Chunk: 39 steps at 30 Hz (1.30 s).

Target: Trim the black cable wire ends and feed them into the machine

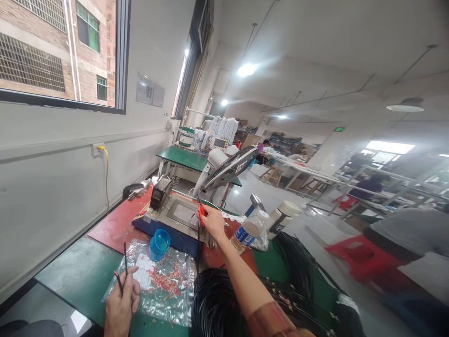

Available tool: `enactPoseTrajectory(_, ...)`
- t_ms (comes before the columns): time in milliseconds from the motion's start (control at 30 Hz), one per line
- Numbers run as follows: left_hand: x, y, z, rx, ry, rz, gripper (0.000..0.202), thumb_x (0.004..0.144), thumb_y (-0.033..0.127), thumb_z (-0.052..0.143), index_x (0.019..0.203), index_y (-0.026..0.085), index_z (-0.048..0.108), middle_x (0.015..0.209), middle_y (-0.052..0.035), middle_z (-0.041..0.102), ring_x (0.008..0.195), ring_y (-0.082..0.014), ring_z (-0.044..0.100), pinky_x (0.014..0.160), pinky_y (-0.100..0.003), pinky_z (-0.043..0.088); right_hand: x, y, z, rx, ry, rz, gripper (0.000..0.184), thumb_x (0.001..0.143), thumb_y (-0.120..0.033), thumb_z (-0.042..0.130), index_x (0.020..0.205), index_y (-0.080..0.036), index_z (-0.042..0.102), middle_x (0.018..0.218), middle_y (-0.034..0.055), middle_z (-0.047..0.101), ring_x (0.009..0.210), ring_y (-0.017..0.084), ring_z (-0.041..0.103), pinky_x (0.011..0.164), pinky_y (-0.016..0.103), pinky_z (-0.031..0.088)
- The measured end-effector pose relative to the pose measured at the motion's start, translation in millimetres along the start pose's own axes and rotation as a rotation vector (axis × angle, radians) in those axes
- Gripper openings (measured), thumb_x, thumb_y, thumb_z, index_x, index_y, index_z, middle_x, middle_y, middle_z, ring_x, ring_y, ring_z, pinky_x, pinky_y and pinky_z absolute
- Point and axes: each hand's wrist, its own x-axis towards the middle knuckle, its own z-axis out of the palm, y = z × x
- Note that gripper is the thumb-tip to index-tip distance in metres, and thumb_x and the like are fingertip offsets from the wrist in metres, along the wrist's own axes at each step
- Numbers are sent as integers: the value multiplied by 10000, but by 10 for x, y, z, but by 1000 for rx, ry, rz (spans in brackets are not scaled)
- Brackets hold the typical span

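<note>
My left hand (122, 299) is closed around two black cables (125, 257) at the lower left, their ends showing reddish wires. It is over the edge of a clear plastic bag (178, 309). My right hand (213, 222) reaches forward over the bench and grips a red-handled hand tool (201, 215), whose exact kind is hard to make out. A black cable (198, 252) hangs just below that hand; whether the fingers hold it too I cannot tell. Small red and yellowish bits (166, 281) are scattered on the bag, near a blue cup (159, 244).
Ahead stands a blue-based machine (164, 229) with a metal top. A bottle (245, 231) and a white jar (280, 217) are right of my forearm. Black cable coils (217, 304) lie beneath it. A tilted fan (231, 166) stands beyond; a wall borders the left.
</note>
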Motion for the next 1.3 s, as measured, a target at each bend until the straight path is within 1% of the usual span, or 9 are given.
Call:
enactPoseTrajectory(300, -9, -2, 14, 6, 18, 3, 556, 705, 640, 568, 1020, 182, 587, 550, 60, 492, 336, -74, 358, 315, -188, 259, -58, -25, -28, 96, 2, 33, 223, 790, -373, 536, 769, -204, 681, 688, 12, 657, 667, 158, 569, 561, 210, 327)
enactPoseTrajectory(433, -12, 5, 17, -5, 20, 5, 551, 705, 636, 570, 1021, 184, 586, 545, 61, 490, 336, -80, 361, 316, -193, 261, -314, -145, -13, 338, -8, -26, 242, 780, -373, 535, 776, -184, 687, 669, 5, 654, 626, 150, 573, 569, 209, 367)
enactPoseTrajectory(500, -10, 4, 14, -2, 17, 7, 540, 709, 629, 570, 1019, 188, 587, 545, 62, 492, 335, -78, 360, 316, -190, 251, -493, -234, 50, 493, -25, -78, 243, 766, -373, 545, 759, -176, 686, 670, 7, 656, 625, 150, 580, 574, 208, 383)
enactPoseTrajectory(567, -11, 3, 11, -8, 19, 4, 534, 705, 627, 577, 1008, 187, 593, 542, 63, 492, 332, -76, 357, 317, -189, 245, -663, -325, 150, 549, -45, -123, 240, 761, -372, 549, 745, -176, 686, 666, 8, 656, 623, 148, 581, 577, 206, 391)
enactPoseTrajectory(800, -9, -39, 11, -50, 42, -10, 517, 626, 575, 698, 925, 160, 617, 546, 56, 511, 352, -80, 376, 323, -198, 264, -951, -464, 575, 231, 35, -203, 304, 808, -344, 500, 562, -180, 572, 552, -9, 560, 517, 103, 472, 505, 198, 275)
enactPoseTrajectory(1000, -38, 6, 7, -132, 58, -36, 474, 568, 506, 769, 827, 128, 644, 503, 52, 493, 335, -49, 330, 314, -171, 219, -978, -413, 693, 186, 96, -257, 312, 838, -311, 459, 559, -186, 522, 549, -20, 523, 497, 92, 444, 501, 196, 266)
enactPoseTrajectory(1100, -86, 135, 44, -159, 100, -25, 471, 551, 504, 774, 799, 118, 668, 484, 41, 509, 306, -36, 292, 300, -172, 180, -1047, -405, 640, 251, 188, -362, 308, 852, -289, 455, 567, -185, 509, 551, -12, 514, 502, 97, 450, 509, 198, 298)
enactPoseTrajectory(1167, -120, 250, 90, -152, 73, -44, 471, 541, 506, 776, 779, 111, 679, 509, 11, 562, 294, -34, 293, 299, -182, 182, -1140, -411, 574, 278, 282, -495, 291, 862, -259, 440, 591, -188, 519, 558, 3, 513, 515, 112, 459, 513, 215, 315)
enactPoseTrajectory(1300, -226, 479, 211, -191, -15, -185, 521, 464, 519, 808, 761, 104, 702, 590, -46, 639, 301, -39, 326, 306, -198, 209, -1402, -425, 421, 270, 446, -818, 181, 873, -197, 432, 824, -176, 606, 581, 30, 549, 533, 149, 502, 508, 262, 322)
